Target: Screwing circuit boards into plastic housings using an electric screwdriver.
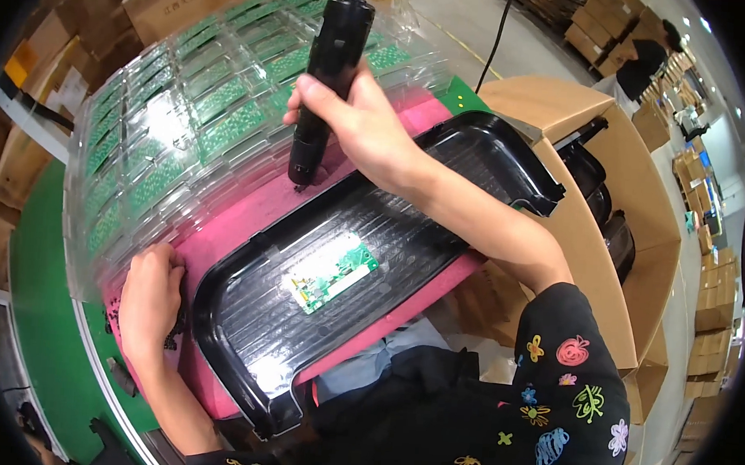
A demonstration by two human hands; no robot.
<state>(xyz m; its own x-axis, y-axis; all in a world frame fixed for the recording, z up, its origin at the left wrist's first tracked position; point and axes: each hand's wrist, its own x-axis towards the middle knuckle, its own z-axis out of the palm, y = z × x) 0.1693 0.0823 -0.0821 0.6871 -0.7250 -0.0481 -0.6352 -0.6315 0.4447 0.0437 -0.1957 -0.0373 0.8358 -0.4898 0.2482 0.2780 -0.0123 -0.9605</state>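
My right hand (365,127) is wrapped around a black electric screwdriver (335,62), which points down. Its tip end is over the pink mat (239,209), close to a few tiny dark bits there. A black plastic housing (415,226), shaped like a shallow tray, lies on the mat in front of me. Inside it rests a green circuit board (332,277) with white and yellow parts. At the mat's left end, my left hand (150,292) is closed, its fingers curled down beside small black pieces that look like screws. Whatever its fingertips pinch is hidden.
Behind the mat stand stacked clear plastic trays (163,120) filled with green boards. An open cardboard box (623,271) at the right holds more black housings. The green bench (43,249) runs along the left. Farther back, a person (642,70) is among cartons.
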